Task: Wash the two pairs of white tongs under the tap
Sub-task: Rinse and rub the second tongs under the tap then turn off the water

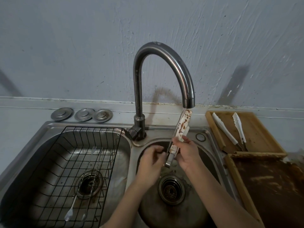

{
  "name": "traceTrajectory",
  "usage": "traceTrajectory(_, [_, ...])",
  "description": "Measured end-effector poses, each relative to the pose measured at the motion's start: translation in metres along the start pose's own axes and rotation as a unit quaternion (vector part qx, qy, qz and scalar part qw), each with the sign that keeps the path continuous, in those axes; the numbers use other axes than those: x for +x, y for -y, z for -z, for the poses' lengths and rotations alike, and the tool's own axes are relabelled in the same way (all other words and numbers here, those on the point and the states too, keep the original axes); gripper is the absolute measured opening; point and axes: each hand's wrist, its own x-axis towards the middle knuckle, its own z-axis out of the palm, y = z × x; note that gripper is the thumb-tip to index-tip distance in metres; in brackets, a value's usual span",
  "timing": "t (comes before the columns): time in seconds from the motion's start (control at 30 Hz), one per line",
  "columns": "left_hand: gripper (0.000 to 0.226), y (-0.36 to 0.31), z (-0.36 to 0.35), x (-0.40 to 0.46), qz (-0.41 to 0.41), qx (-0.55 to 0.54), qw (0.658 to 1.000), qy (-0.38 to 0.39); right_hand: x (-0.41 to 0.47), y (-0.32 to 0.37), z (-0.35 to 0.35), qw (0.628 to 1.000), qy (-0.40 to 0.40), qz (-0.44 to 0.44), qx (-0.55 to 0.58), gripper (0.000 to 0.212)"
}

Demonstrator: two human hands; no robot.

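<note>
**Soiled tongs under running tap, second pair parked on tray**

Right hand (186, 152) clamped around the soiled tongs (181, 129) mid-length, over the right sink bowl (204, 155). Tongs held near upright, white tips up, touching the stream right below the tap (164, 63) spout. Brown stains all over the upper white section; metal hinge end pointing down, between the two hands. Water visibly running along the tongs.

Left hand (152, 163) just beside the metal end, fingers loosely curled, half closed; contact with the tongs cannot be told.

Second pair of white tongs (230, 130) lying spread in a V on the wooden tray (259, 129) at the worktop's right back corner, tips toward the wall, hinge toward the tray's near edge. Dirty tray (269, 186) in front of it, brown residue across the surface.

Left sink bowl: black wire rack (69, 162) inside, two long thin metal utensils (85, 175) lying on it. Three round metal drain plugs (82, 114) lined up on the back ledge, left of the tap base.
</note>
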Motion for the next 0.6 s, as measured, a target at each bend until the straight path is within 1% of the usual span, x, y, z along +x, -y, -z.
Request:
traceTrajectory(0.03, [0.008, -0.002, -0.003, 0.0, 0.042, -0.025, 0.997, 0.059, 0.0, -0.003, -0.003, 1.0, 0.004, 0.001, 0.0, 0.045])
traceTrajectory(0.07, [0.005, -0.002, -0.004, 0.001, 0.072, -0.059, 0.992, 0.088, 0.001, -0.005, -0.007, 1.0, 0.007, 0.004, -0.003, 0.047])
traceTrajectory(0.13, [0.007, -0.005, -0.004, 0.0, 0.115, -0.147, 0.977, 0.101, 0.001, -0.008, -0.009, 1.0, 0.002, 0.019, -0.007, 0.047])
traceTrajectory(0.2, [0.011, -0.009, 0.001, 0.001, 0.139, -0.189, 0.967, 0.094, 0.001, -0.01, -0.011, 1.0, 0.004, 0.03, -0.003, 0.047])
traceTrajectory(0.27, [0.015, -0.014, 0.005, 0.002, 0.149, -0.203, 0.963, 0.095, -0.001, -0.012, -0.011, 0.999, 0.031, 0.031, -0.014, 0.05])
traceTrajectory(0.33, [0.02, -0.018, 0.009, 0.002, 0.154, -0.215, 0.959, 0.098, -0.004, -0.016, -0.008, 0.994, 0.089, 0.03, -0.053, 0.052])
traceTrajectory(0.4, [0.024, -0.021, 0.013, 0.001, 0.155, -0.199, 0.962, 0.105, -0.007, -0.019, -0.004, 0.983, 0.139, 0.041, -0.114, 0.055])
traceTrajectory(0.47, [0.025, -0.022, 0.015, 0.001, 0.153, -0.171, 0.966, 0.118, -0.01, -0.021, -0.003, 0.973, 0.154, 0.054, -0.164, 0.055])
traceTrajectory(0.53, [0.024, -0.024, 0.017, 0.002, 0.156, -0.159, 0.966, 0.129, -0.011, -0.023, -0.004, 0.974, 0.126, 0.066, -0.176, 0.043])
traceTrajectory(0.6, [0.025, -0.024, 0.016, 0.003, 0.168, -0.16, 0.964, 0.131, -0.013, -0.024, -0.007, 0.982, 0.076, 0.069, -0.161, 0.02])
